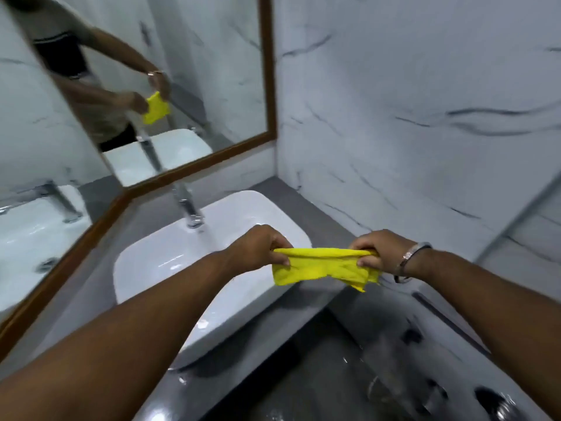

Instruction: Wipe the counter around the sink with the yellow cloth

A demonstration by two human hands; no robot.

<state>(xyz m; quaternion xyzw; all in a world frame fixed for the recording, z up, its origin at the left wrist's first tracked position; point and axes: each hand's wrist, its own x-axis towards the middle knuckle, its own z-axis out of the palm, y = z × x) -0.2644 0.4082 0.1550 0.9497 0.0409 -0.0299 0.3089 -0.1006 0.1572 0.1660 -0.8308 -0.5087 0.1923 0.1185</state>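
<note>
The yellow cloth is stretched between both hands in the air, above the right front corner of the white sink. My left hand grips its left end. My right hand, with a metal bracelet on the wrist, grips its right end. The cloth hangs folded and rumpled, clear of the surface. The grey counter surrounds the sink and runs back to the wall corner.
A chrome tap rises behind the sink. A wood-framed mirror covers the back wall and reflects the person and cloth. A marble-patterned wall closes the right side. Below the counter edge lies a dark wet floor.
</note>
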